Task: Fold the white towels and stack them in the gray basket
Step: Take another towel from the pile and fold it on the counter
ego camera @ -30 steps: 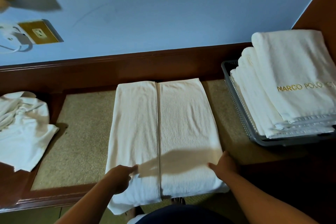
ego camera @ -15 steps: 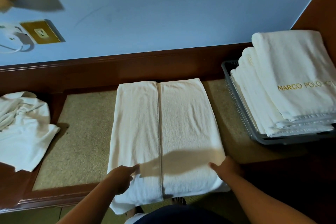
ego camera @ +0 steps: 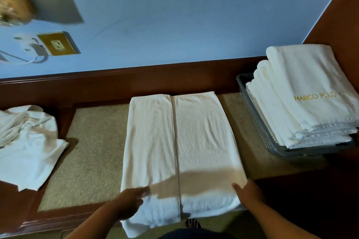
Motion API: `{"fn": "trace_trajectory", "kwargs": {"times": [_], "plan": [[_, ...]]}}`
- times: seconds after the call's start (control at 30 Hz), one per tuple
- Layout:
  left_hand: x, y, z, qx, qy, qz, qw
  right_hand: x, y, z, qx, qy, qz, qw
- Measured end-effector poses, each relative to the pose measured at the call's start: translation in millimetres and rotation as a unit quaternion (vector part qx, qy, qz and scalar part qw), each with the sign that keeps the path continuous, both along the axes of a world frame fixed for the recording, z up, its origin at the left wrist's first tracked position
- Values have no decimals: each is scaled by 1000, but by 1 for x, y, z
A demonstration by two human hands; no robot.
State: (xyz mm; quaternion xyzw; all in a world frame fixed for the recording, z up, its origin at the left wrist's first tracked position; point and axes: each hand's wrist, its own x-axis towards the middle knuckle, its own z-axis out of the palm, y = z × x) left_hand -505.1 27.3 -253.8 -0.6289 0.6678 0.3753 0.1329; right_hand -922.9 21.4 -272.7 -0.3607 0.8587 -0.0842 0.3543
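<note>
A white towel (ego camera: 180, 141) lies flat on the tabletop, both long sides folded in so the edges meet along a centre seam; its near end hangs over the table's front edge. My left hand (ego camera: 130, 203) rests on the towel's near left part with a finger stretched toward the seam. My right hand (ego camera: 247, 193) lies at the towel's near right edge, fingers on the cloth. At the right stands the gray basket (ego camera: 258, 128), stacked with several folded white towels (ego camera: 303, 99); the top one carries gold lettering.
A crumpled white towel (ego camera: 27, 143) lies at the table's left end. The table (ego camera: 91, 153) has a tan inset and a dark wooden rim, backed by a blue wall with a brass socket (ego camera: 57, 43). A sandalled foot (ego camera: 192, 223) shows below the front edge.
Both hands have slid slightly nearer along the towel's near end. The towel itself has not changed shape.
</note>
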Motion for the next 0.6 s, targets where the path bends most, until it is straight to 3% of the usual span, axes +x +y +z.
{"fn": "trace_trajectory", "kwargs": {"times": [0.23, 0.33, 0.6], "plan": [[31, 15, 2, -7, 148, 157, 976, 15, 23, 7, 29, 52, 49, 997], [35, 25, 11, -18, 168, 187, 968, 27, 33, 11, 28, 57, 69, 996], [61, 21, 24, -15, 204, 205, 957, 73, 45, 19, -97, 47, 68, 992]]}}
